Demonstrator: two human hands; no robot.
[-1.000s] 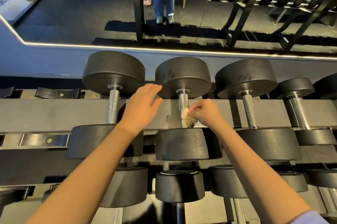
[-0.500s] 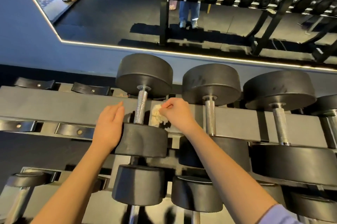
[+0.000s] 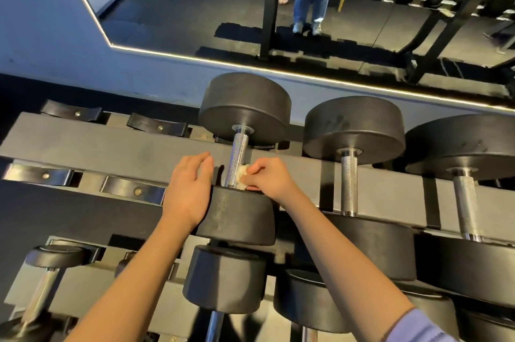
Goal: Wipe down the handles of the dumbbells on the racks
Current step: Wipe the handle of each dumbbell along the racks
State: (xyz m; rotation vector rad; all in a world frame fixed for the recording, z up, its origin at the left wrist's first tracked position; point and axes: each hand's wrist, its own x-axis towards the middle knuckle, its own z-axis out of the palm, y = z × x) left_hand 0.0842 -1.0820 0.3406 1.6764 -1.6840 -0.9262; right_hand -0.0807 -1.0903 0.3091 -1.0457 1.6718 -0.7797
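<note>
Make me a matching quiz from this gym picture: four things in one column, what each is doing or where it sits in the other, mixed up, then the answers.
Column one
1. left hand
2. right hand
3. white cloth
4. empty cradle

Column two
A. pinches the white cloth
B. lies against the knurled handle
C. sits bare on the rack, left of both hands
D. rests open against the near weight head

Pairs: 1-D, 2-A, 3-B, 4-C

2 bare forearms [image 3: 133, 280] show, a lavender sleeve [image 3: 418, 326] edging the right one.
</note>
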